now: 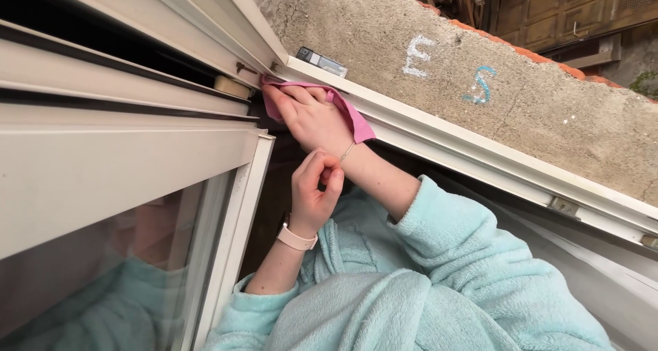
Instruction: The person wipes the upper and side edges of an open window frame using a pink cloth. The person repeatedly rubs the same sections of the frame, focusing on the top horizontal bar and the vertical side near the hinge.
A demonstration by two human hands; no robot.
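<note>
My right hand (312, 118) presses a pink cloth (358, 123) into the inner corner of a white window frame (439, 142), its fingers flat on the cloth. A thin bracelet sits on that wrist. My left hand (312, 193), with a pale pink watch (296, 239) on its wrist, is just below, fingers curled shut against the right wrist and holding nothing. Both arms are in fluffy light-blue sleeves (439, 255).
A rough concrete wall (521, 111) with painted marks runs beyond the frame. A small dark rectangular object (321, 61) lies on the ledge by the corner. The open window sash with its glass pane (103, 269) stands at the left, and metal hinges (563, 205) sit along the frame.
</note>
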